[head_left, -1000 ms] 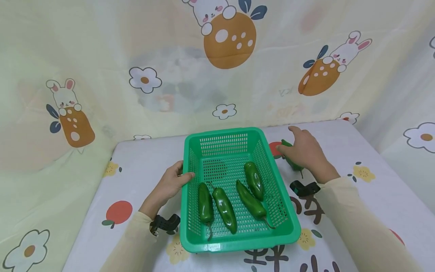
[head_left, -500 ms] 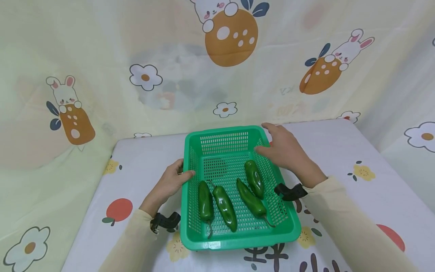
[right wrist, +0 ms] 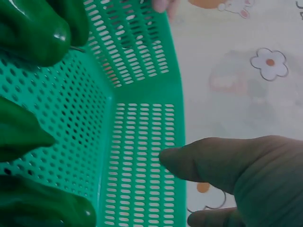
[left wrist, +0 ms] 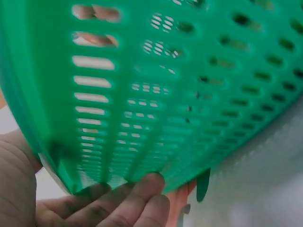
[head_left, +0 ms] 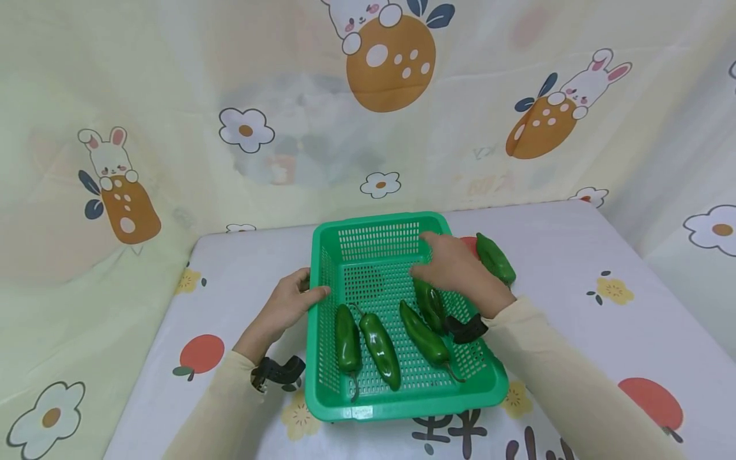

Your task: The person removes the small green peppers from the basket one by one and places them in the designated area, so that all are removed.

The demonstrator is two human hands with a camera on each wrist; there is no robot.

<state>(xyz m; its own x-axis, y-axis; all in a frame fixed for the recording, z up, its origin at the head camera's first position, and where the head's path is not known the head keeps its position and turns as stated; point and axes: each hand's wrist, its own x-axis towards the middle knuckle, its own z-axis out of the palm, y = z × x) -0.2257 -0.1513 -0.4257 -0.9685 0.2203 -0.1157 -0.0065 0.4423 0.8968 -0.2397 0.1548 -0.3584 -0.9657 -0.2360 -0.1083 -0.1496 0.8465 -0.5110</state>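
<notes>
A green plastic basket (head_left: 407, 414) with slotted walls stands on the table, holding several green chili peppers (head_left: 381, 351). At its left wall, my left hand (head_left: 284, 306) grips the rim, thumb over the top; in the left wrist view its fingers (left wrist: 149, 184) lie along the outer wall. My right hand (head_left: 460, 268) hovers over the basket's right side with thumb and forefinger apart and nothing between them. In the right wrist view the right thumb (right wrist: 203, 161) overlaps the far wall. Outside the basket, one more green chili pepper (head_left: 496, 259) lies on the table beyond the right wrist.
A white cloth (head_left: 563, 255) printed with fruit and flowers covers the table. Behind it hangs a cream curtain (head_left: 310, 51) with rabbit prints, close to the table's back edge. Each wrist wears a black camera strap (head_left: 278, 370).
My right hand has moved left, from over the loose chili pepper on the table to over the basket, uncovering that pepper. The left hand keeps its grip on the rim.
</notes>
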